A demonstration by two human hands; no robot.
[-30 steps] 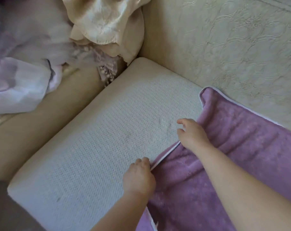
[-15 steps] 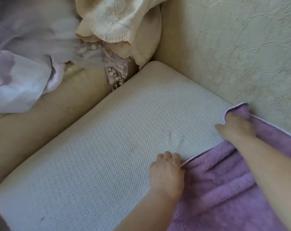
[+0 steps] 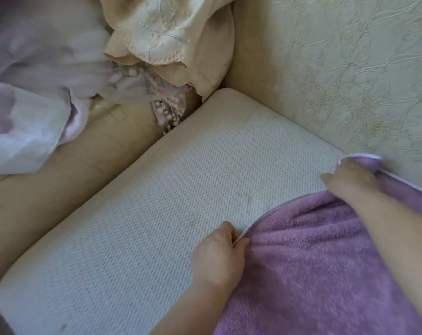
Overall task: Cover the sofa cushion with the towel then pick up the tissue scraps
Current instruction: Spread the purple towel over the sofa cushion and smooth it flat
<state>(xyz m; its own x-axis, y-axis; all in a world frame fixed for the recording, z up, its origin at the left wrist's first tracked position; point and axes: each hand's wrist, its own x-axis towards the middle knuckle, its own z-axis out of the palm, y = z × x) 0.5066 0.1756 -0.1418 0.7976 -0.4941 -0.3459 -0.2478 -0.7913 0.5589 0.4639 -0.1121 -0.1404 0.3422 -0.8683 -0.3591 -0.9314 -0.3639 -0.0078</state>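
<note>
The left hand [image 3: 217,259] and right hand [image 3: 350,180] grip the purple towel [image 3: 314,267].

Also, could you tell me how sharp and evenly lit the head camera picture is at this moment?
Head view: soft, even light with no glare or hard shadows; the sofa cushion weave and the towel pile read crisply mid-frame; the sheer lilac fabric at upper left looks smeared; the lower left corner is dim.

The pale woven sofa cushion [image 3: 156,226] carries a purple towel [image 3: 314,274] bunched over its right part.
</note>
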